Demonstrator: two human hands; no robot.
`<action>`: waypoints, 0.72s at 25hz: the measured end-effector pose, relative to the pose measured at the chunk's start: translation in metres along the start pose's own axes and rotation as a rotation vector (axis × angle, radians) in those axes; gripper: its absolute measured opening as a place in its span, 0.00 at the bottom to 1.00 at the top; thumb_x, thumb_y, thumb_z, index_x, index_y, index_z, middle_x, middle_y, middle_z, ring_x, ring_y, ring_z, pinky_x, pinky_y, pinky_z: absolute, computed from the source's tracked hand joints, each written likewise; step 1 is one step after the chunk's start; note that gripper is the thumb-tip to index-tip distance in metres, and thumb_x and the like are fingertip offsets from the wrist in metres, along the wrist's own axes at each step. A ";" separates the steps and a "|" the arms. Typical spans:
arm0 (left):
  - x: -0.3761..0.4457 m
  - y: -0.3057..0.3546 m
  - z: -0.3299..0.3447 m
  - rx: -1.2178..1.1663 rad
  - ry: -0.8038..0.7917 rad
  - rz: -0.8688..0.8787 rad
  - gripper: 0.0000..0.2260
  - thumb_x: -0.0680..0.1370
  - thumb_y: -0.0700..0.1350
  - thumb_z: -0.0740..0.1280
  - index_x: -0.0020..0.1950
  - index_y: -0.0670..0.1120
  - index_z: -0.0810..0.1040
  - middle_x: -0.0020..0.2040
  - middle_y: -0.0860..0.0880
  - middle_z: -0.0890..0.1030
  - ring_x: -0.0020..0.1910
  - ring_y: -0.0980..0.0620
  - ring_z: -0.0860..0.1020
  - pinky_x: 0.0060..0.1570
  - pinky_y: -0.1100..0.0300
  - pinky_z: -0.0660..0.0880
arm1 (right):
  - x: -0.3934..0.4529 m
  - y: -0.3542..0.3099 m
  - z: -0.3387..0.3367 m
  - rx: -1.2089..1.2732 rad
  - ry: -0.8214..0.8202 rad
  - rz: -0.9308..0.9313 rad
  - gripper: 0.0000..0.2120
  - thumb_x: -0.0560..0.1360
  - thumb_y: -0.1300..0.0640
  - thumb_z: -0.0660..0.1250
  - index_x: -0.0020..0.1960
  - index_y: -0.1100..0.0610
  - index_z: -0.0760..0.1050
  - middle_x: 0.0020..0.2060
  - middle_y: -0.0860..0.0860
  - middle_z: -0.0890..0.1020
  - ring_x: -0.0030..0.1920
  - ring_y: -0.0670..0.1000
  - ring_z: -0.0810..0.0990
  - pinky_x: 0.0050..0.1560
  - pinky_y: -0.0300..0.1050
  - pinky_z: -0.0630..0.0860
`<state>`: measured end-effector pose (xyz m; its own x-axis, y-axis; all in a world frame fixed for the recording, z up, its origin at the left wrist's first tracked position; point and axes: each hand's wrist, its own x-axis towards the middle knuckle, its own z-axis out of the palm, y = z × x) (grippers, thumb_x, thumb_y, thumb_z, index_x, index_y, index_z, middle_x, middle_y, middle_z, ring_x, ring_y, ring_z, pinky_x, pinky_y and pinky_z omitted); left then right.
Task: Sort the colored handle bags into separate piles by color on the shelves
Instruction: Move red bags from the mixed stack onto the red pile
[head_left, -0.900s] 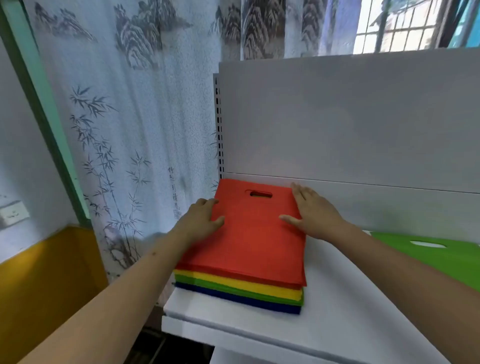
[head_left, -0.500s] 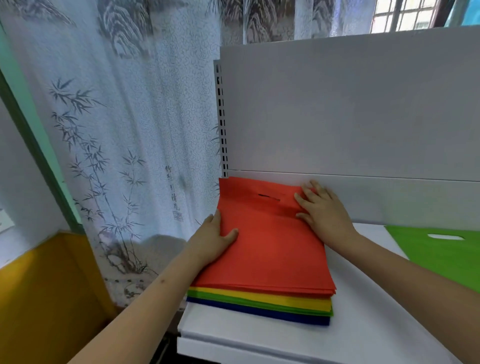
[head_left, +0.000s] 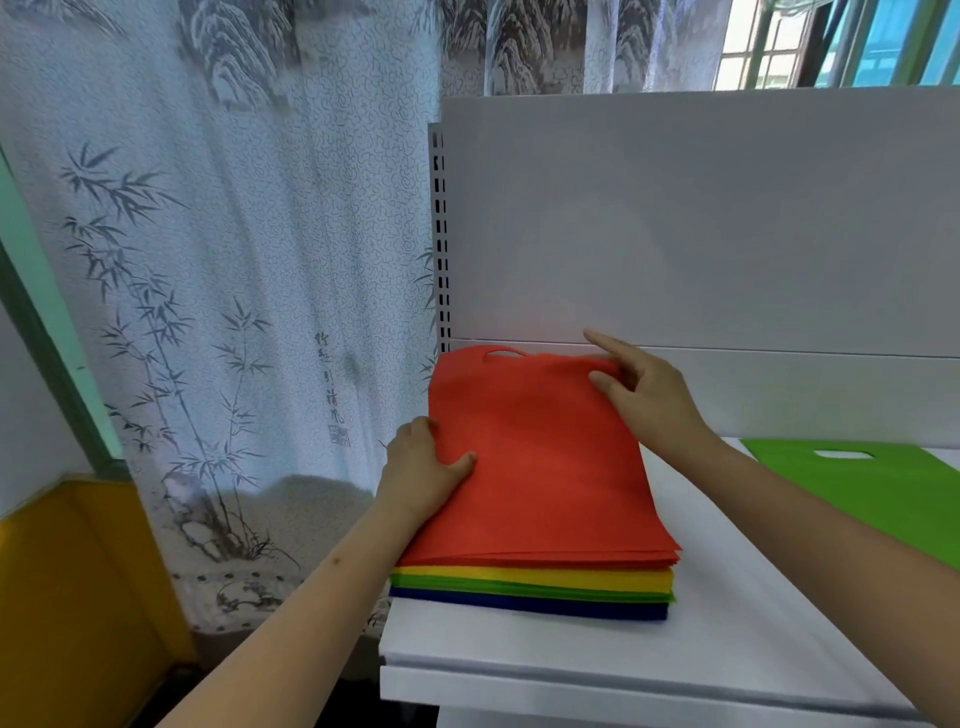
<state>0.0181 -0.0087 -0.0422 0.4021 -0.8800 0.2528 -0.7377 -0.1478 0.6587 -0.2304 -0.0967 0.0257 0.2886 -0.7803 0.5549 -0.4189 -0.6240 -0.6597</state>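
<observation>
Head view: the right hand (head_left: 647, 397) pinches the far right corner of the top red bag (head_left: 535, 457) between thumb and fingers, with the forefinger stretched out above the edge, and that far edge is lifted and curled off the layers beneath. At about 8 o'clock from it, the left hand (head_left: 423, 475) grasps the near left edge of the red bags, thumb lying on top and the other fingers wrapped round the side. A cut-out handle slot shows at the raised far edge, at 12 o'clock on the bag.

Under the top bag lie more red ones, then yellow bags (head_left: 535, 577), a thin green layer and blue bags (head_left: 530, 609) at the bottom, all one stack (head_left: 535, 587). The stack sits at the left end of a white shelf (head_left: 727, 623), close against the white back panel (head_left: 701, 218).

Toward 3 o'clock, well apart from the stack, a green bag (head_left: 883, 488) lies flat on the same shelf, its handle slot facing the back panel.

Toward 9 o'clock, a white curtain (head_left: 234, 260) printed with bamboo and mountains hangs beside the shelf. A window (head_left: 831, 41) shows at 1 o'clock, above the panel.
</observation>
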 end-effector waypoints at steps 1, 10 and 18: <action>0.000 0.001 -0.002 -0.026 0.015 0.011 0.32 0.71 0.56 0.73 0.69 0.43 0.66 0.65 0.44 0.71 0.66 0.44 0.70 0.63 0.49 0.70 | 0.001 -0.005 -0.003 0.097 0.004 0.022 0.22 0.75 0.61 0.68 0.66 0.44 0.75 0.59 0.42 0.80 0.58 0.39 0.76 0.66 0.34 0.69; -0.006 0.031 -0.026 -0.529 -0.075 0.076 0.10 0.73 0.47 0.74 0.48 0.53 0.74 0.47 0.52 0.78 0.47 0.50 0.78 0.50 0.54 0.75 | -0.014 -0.049 -0.064 0.399 0.136 0.070 0.33 0.74 0.63 0.70 0.75 0.53 0.60 0.72 0.49 0.67 0.66 0.39 0.71 0.64 0.35 0.70; -0.067 0.117 0.027 -0.976 -0.407 -0.030 0.12 0.77 0.47 0.69 0.59 0.45 0.78 0.48 0.46 0.85 0.44 0.49 0.83 0.45 0.56 0.81 | -0.116 -0.015 -0.156 0.372 0.445 0.391 0.25 0.74 0.68 0.67 0.69 0.53 0.71 0.47 0.48 0.84 0.42 0.44 0.84 0.42 0.41 0.80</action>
<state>-0.1093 0.0206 -0.0011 0.0674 -0.9937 0.0891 0.0977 0.0955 0.9906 -0.3916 0.0093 0.0504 -0.2363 -0.9089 0.3435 -0.0746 -0.3355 -0.9391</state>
